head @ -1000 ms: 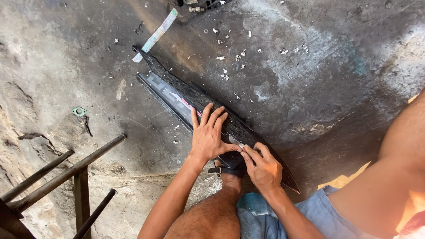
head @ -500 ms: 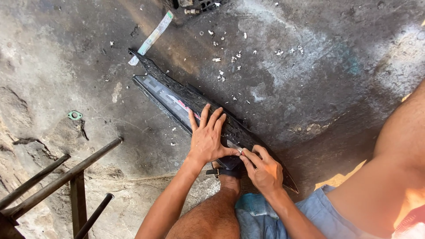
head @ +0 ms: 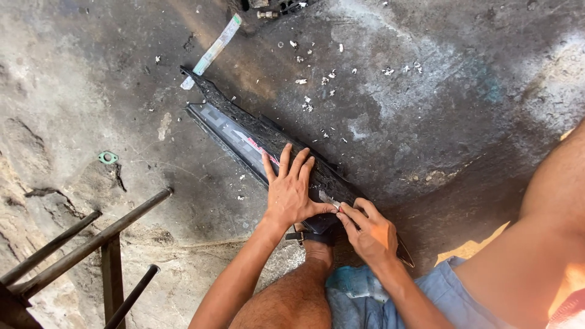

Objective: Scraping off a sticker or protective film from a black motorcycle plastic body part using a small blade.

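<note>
Pressing flat with fingers spread, the left hand [head: 291, 190] pins the long, narrow black plastic panel [head: 256, 143] to the stained concrete floor [head: 426, 103], keeping it steady. Just beside it, the right hand [head: 368, 230] pinches the panel's near edge, fingertips closed.

Both hands [head: 329, 210] press a long black panel [head: 244, 137] on the floor.

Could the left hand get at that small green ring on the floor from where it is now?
Probably yes. The left hand lies flat on the dark panel, and the green ring sits on bare floor off to its left. Nothing lies between them; the metal frame is nearer the person, off that path.
</note>
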